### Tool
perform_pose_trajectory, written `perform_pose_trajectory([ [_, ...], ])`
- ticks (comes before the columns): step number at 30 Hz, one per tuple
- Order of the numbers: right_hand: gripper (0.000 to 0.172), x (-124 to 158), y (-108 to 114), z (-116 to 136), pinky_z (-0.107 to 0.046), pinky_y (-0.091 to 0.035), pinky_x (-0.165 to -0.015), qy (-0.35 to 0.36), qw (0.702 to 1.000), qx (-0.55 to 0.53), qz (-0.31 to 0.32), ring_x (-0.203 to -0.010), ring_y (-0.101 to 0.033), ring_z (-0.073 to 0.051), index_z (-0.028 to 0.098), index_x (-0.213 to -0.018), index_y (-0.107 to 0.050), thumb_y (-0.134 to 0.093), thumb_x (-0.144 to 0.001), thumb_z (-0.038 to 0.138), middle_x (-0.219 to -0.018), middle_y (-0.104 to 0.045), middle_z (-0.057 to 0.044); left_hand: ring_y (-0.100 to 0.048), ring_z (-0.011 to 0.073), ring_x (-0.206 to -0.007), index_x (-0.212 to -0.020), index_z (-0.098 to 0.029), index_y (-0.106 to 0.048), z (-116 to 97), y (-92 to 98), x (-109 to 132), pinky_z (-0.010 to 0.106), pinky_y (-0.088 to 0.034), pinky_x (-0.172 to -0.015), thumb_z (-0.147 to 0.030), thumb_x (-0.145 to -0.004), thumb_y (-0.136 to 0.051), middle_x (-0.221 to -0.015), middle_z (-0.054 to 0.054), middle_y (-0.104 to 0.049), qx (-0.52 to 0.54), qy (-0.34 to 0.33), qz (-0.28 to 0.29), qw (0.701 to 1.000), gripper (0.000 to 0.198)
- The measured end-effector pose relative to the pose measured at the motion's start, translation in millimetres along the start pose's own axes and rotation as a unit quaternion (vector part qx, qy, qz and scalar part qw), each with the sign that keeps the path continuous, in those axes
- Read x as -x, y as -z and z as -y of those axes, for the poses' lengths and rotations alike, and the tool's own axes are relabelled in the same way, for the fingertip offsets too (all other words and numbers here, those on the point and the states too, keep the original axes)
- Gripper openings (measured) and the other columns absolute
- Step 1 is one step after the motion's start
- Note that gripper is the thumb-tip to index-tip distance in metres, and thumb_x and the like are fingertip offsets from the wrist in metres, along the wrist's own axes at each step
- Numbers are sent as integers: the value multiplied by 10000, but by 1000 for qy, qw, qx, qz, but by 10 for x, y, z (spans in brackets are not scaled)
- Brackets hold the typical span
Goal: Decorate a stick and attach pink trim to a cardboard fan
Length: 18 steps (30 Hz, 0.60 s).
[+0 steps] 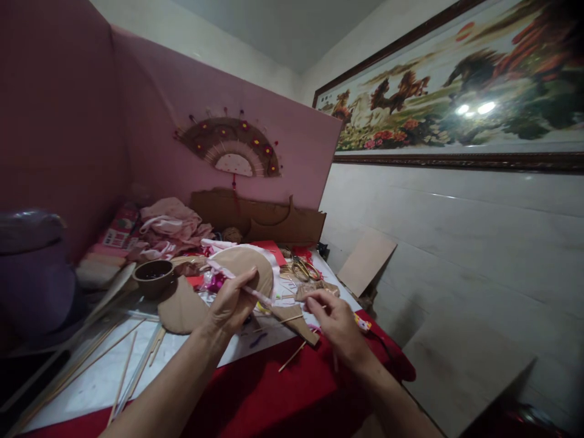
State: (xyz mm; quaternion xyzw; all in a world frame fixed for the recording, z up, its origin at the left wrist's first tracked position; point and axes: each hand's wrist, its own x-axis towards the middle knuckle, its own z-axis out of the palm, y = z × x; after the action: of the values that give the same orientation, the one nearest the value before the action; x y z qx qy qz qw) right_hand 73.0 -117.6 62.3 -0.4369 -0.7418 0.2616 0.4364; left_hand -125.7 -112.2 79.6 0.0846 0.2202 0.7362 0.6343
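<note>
My left hand (232,298) is closed on the lower edge of a round cardboard disc (244,264), thumb lying across its face. A pale pink and white fabric strip (275,267) borders the disc, and a narrow strip crosses near the thumb. To the right, my right hand (335,322) hovers over the table with thumb and fingers brought together; whatever may be between them is too small to make out. Thin wooden sticks (292,359) and a cut piece of cardboard (298,325) lie beside and under it. Shiny purple material (214,280) shows behind my left hand.
Gold-handled scissors (303,269) lie beyond the disc. A dark bowl (154,278), another cardboard piece (182,307) and crumpled pink cloth (173,222) are at the left. A decorated fan (232,146) hangs on the pink board behind. Red cloth (274,395) covers the front edge.
</note>
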Motion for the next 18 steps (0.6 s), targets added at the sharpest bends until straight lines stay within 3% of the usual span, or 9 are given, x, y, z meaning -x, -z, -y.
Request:
perform_pose_trajectory([
  [2,210,-82,-305,151,-242,-412,-489,-74,983,-161,38,-587,-573,-160,169,-819,-611,-503,-795,348,-667,-634,-33,-654,124,-597,-671,-90,-629,-46,-39,36,200,-541,-597,43,-782,-491,-640,67,-683,0,3,23,1000,221],
  [4,181,-181,-563,245,-204,-378,-438,-124,952,-266,86,-515,-535,-123,159,-727,-581,-550,-744,336,-603,-609,-11,-655,130,-615,-691,-83,-641,-113,-79,69,218,-543,-620,28,-791,-485,-665,75,-692,0,0,45,999,217],
  [7,139,-282,-817,341,-177,-361,-423,-109,923,-358,94,-510,-503,-98,159,-695,-561,-596,-696,294,-580,-572,17,-649,125,-618,-699,-78,-651,-250,-112,102,223,-539,-628,17,-801,-475,-674,72,-692,-3,-21,61,998,224],
  [12,220,-263,-1026,427,-186,-406,-463,-15,894,-429,130,-565,-484,-94,174,-814,-584,-691,-660,289,-677,-560,26,-636,115,-605,-708,-85,-648,-488,-22,92,209,-523,-604,7,-819,-466,-649,54,-681,-8,-63,18,998,232],
  [18,333,-239,-1223,469,-188,-425,-437,-24,901,-416,120,-555,-527,-98,180,-880,-560,-688,-698,428,-740,-583,10,-618,93,-561,-654,-96,-625,-588,169,85,192,-516,-595,10,-828,-454,-604,34,-663,27,-91,-6,995,266],
])
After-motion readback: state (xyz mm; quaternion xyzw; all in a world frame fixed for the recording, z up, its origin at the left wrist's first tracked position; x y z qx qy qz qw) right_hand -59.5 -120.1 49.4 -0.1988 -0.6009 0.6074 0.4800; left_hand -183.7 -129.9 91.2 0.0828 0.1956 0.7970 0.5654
